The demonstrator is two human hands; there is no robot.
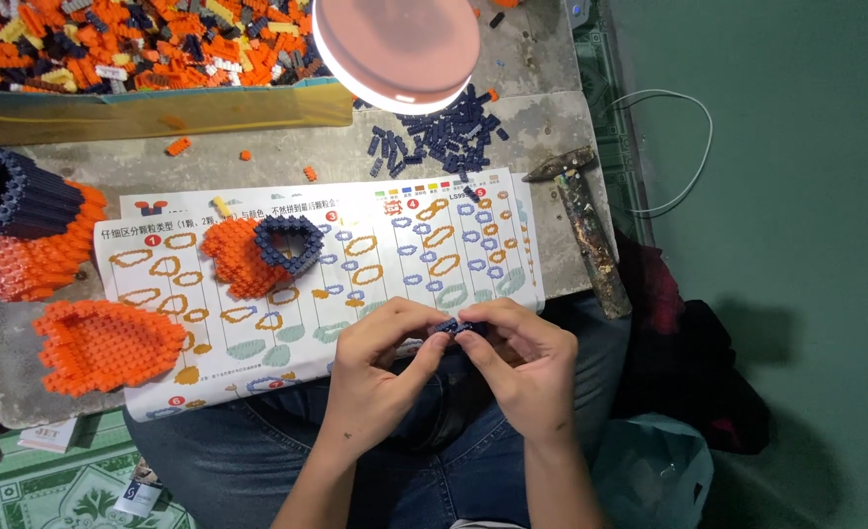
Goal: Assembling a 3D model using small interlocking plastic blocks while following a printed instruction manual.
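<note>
Both hands meet over my lap at the near edge of the table. My left hand and my right hand pinch the same small strip of dark blue bricks between their fingertips. Just beyond them lies a printed instruction sheet with orange and blue outline shapes. On the sheet rest an orange brick piece and a dark blue heart-shaped ring that overlaps it.
A pile of loose dark blue bricks lies under a round lit lamp. A tray of mixed bricks stands at the back left. Orange built parts and a blue-and-orange block sit left. A hammer lies right.
</note>
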